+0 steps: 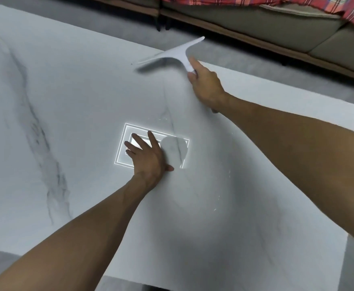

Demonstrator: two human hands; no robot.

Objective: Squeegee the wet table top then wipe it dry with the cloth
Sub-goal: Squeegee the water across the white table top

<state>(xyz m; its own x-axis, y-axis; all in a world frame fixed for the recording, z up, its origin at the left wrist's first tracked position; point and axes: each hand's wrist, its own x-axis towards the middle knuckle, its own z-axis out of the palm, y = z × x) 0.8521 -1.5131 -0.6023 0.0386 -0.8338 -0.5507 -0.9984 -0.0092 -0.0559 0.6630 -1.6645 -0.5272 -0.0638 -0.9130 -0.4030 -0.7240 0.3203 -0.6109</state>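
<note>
Head view, right hand point(206, 85) gripping squeegee point(172, 54), left hand point(147, 154) flat on table point(67, 101)

No lettering, labels, brands or numbers can be read anywhere in view. The white squeegee point(172, 54) shows a plain, blurred surface, the marble table top point(67, 101) carries only grey veining, and the bright rectangle mid-table is a reflection of light, not a sign.
</note>
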